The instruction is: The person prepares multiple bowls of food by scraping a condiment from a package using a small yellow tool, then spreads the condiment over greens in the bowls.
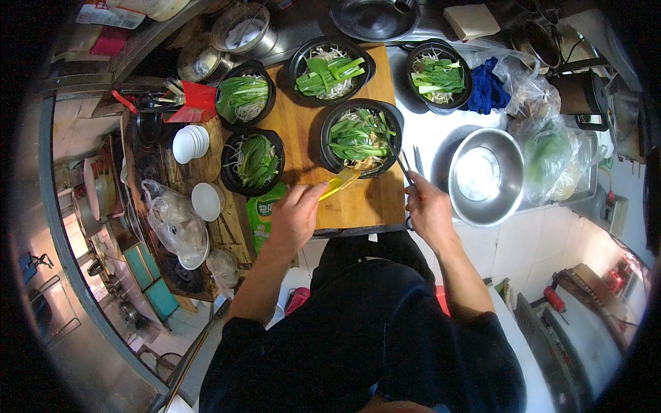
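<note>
My left hand point(297, 214) holds a small yellow packet point(338, 184), its torn end tilted over the near rim of a black clay pot point(325, 161). That pot holds leafy greens point(356, 135), bean sprouts and some light brown paste. A thin dark utensil point(398, 159) is in my right hand point(428, 206), its tip at the greens on the pot's right side; whether it is chopsticks or tongs I cannot tell. Several similar black pots with greens and sprouts stand around, one at the back point(330, 72) and one at the back right point(439, 77). A wooden board point(356, 206) lies beneath the middle pots.
To the right stand a steel basin point(485, 178), a blue cloth point(488, 86) and plastic bags of vegetables point(547, 160). On the left are stacked white bowls point(191, 144), another white bowl point(207, 201), a green bag point(258, 217) and a red box point(195, 101). A black pan point(376, 18) sits at the back.
</note>
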`<state>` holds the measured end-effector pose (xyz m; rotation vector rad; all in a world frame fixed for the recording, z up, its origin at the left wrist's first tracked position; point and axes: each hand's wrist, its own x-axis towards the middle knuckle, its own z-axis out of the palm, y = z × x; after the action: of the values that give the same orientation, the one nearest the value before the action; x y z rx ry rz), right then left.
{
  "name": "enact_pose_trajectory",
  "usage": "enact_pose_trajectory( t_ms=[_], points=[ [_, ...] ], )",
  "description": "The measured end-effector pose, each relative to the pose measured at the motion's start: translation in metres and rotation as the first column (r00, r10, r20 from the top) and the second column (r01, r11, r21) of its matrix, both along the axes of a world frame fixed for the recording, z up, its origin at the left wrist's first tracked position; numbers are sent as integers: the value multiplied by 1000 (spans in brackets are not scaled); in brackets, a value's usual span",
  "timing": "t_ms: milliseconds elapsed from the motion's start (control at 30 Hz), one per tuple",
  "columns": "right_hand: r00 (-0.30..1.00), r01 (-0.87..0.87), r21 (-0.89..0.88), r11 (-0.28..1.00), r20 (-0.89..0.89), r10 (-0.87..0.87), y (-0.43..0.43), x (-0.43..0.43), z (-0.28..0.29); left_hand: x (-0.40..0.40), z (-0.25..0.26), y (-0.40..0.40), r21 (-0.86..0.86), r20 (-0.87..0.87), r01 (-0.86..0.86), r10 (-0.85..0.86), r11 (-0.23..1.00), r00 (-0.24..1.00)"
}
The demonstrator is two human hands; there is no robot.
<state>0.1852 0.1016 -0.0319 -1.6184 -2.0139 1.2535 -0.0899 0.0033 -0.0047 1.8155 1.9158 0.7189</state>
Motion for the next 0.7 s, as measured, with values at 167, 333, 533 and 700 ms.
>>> enact_pose_trajectory(
  t_ms=[167,333,533,700],
  points=[
    [998,-44,-3,999,45,44,-5,0,1,3,1,-8,-62,43,-40,43,997,998],
    [999,-29,-25,999,30,30,-16,11,2,5,0,-13,-55,66,-59,63,997,996],
    [998,-61,101,993,12,60,-31,24,18,10,6,-18,-42,111,-114,118,993,987],
    [981,-193,165,967,26,191,-27,24,39,17,6,-28,-11,192,-290,286,957,939]
  ],
)
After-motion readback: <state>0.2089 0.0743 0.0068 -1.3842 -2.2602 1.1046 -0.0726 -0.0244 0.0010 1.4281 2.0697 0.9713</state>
